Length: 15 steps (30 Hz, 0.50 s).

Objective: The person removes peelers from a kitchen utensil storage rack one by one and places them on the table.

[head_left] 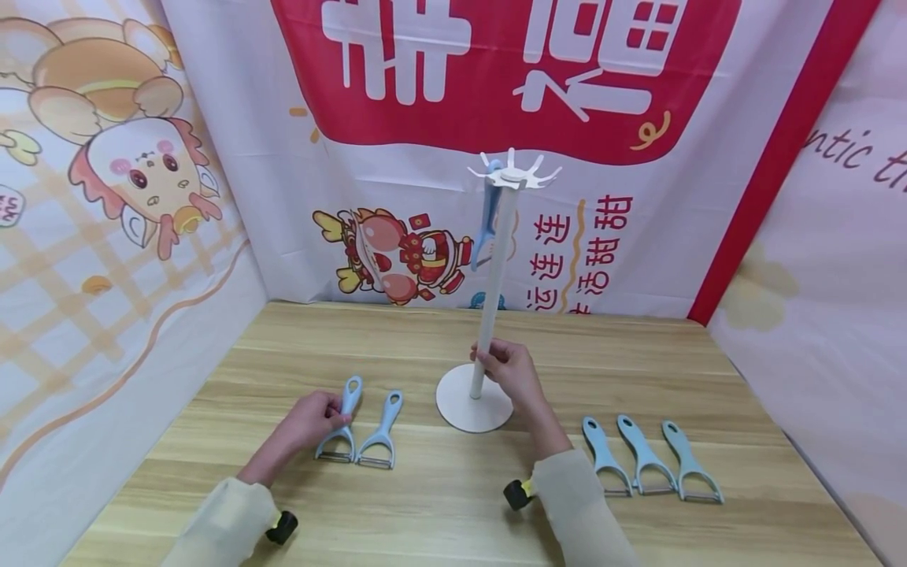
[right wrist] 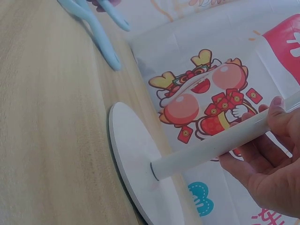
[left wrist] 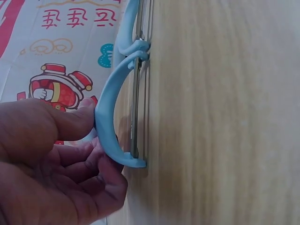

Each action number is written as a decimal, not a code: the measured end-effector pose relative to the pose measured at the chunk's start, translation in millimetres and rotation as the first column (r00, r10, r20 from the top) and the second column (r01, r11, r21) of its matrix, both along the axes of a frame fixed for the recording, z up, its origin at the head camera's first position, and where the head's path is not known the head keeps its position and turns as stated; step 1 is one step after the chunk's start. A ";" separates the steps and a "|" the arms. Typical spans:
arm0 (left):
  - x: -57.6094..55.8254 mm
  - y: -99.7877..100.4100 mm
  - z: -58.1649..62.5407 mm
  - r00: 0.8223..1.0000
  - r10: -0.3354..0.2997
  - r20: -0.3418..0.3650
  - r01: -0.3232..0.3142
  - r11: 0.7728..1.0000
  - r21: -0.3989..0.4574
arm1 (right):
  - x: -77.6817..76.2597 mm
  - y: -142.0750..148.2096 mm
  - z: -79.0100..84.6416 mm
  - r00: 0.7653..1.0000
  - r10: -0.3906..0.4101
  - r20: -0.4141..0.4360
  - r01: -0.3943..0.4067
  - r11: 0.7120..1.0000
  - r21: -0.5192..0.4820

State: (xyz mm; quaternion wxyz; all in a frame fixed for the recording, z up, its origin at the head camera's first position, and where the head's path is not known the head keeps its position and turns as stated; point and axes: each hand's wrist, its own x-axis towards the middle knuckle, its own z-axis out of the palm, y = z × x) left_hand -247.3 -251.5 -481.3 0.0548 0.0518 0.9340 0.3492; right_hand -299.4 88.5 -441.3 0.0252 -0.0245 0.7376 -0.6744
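My left hand pinches a light blue peeler, the outer one of two at the left of the table. Seen from the left wrist, thumb and fingers are at the curved head of this peeler, its blade close to the wood. A second peeler lies just right of it, their heads side by side. My right hand grips the lower pole of a white stand, thumb and fingers around it in the right wrist view. From the hooked top hangs another blue peeler.
The stand's round white base sits flat mid-table. Three more blue peelers lie in a row at the right. A printed cloth hangs behind the wooden table, with printed cloth walls at both sides.
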 end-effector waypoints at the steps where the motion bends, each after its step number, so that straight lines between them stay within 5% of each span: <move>1: -0.4 0.1 -0.5 1.000 -0.002 -0.005 0.002 1.000 -0.010 | 0.2 0.3 0.1 1.000 -0.001 0.002 0.001 1.000 0.000; 15: -6.7 3.8 2.1 0.997 0.035 0.073 -0.026 0.991 -0.128 | -1.4 0.4 -1.3 1.000 -0.004 0.006 0.004 1.000 -0.004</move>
